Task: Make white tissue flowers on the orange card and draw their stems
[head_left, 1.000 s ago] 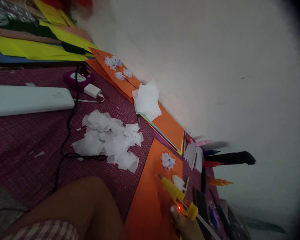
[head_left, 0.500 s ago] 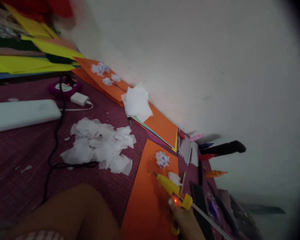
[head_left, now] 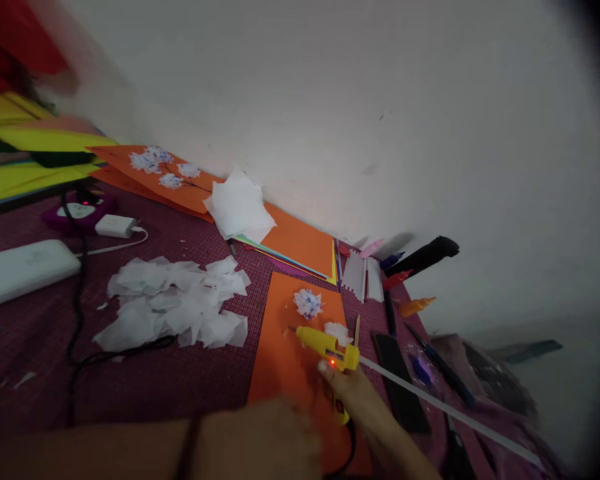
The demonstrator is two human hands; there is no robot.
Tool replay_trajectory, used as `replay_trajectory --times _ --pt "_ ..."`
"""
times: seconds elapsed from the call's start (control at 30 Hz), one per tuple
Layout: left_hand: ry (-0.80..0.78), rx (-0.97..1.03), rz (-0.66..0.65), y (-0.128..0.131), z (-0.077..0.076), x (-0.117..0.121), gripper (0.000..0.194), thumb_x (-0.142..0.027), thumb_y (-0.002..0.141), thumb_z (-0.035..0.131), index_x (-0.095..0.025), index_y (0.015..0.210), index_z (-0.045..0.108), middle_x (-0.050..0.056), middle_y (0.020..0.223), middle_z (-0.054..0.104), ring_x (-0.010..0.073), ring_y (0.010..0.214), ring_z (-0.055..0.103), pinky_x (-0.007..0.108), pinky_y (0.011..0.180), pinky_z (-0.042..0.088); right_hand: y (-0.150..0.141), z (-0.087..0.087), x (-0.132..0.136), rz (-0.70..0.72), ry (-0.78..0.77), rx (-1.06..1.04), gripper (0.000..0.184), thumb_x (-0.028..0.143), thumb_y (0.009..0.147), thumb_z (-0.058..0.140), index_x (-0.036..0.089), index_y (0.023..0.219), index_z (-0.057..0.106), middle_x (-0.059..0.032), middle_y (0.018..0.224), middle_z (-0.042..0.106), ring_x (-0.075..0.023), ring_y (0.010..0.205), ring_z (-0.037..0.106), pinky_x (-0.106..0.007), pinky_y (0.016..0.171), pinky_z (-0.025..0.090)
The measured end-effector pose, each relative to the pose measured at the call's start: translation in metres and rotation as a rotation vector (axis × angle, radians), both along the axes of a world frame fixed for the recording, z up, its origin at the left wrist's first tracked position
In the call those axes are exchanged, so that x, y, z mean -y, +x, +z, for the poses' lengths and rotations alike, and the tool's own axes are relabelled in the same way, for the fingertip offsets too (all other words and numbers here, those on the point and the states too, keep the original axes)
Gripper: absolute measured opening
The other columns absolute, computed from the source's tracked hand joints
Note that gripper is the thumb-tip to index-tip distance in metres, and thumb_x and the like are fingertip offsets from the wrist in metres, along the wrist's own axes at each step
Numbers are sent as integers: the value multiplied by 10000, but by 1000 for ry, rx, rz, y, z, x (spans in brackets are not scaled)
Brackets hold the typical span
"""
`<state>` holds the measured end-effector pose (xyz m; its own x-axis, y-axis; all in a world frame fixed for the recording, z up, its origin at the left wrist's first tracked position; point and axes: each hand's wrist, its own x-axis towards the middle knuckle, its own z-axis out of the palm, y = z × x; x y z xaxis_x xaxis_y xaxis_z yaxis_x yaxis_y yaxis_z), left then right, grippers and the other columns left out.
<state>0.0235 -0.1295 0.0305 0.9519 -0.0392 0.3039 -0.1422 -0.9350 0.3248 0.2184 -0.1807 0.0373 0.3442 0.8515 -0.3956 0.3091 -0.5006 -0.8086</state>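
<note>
My right hand (head_left: 353, 392) has its fingers wrapped round this yellow plastic glue gun (head_left: 320, 341), nozzle (head_left: 293, 329) near the rectangular orange paper sheet's (head_left: 270, 373) left edge, and if my blurred left hand (head_left: 265, 440), grip impossible to tell, bumps it, glue could smear.

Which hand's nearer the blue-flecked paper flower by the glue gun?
Right. The right hand, holding the yellow glue gun, is below and right of the paper flower in view; the left hand, blurred, is farther, near the bottom edge.

Glue gun (head_left: 323, 343) over card (head_left: 275, 367)
</note>
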Motion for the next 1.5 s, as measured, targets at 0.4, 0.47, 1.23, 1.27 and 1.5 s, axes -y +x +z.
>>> replay_trajectory --times 0.4,0.47,1.23,1.27,1.5 --pt "-53 -105 133 -29 -8 -79 125 -259 863 510 -185 767 543 28 801 586 185 779 510 319 737 352 1 5 11 -11 45 -104 559 585 699 628 139 1035 604 23 612 526 -101 517 441 -210 507 384" --pt "-97 -71 134 -27 -10 -80 133 -252 856 516 -187 743 541 25 784 579 177 764 505 308 720 352 4 9 11 -28 25 -104 536 592 692 629 137 974 602 63 534 431 -75 457 342 -190 449 308" --pt "-525 27 134 -34 -16 -90 171 -123 873 488 -228 923 612 -3 964 608 141 895 543 241 797 401 3 35 -11 109 -114 6 624 719 655 556 147 904 571 65 547 376 -76 474 313 -190 446 262" --pt "-531 37 128 -34 -16 -90 177 -121 875 485 -230 932 613 -3 978 609 141 907 544 241 803 401 3 34 -12 114 -115 13 633 732 668 526 146 903 569 71 529 358 -76 460 302 -192 438 262" --pt "-533 62 140 -34 -20 -89 163 -114 862 505 -223 911 615 1 968 613 145 901 544 243 807 399 -3 36 -16 189 -46 117 569 694 714 513 157 865 625 2 590 520 -111 527 431 -212 492 394"
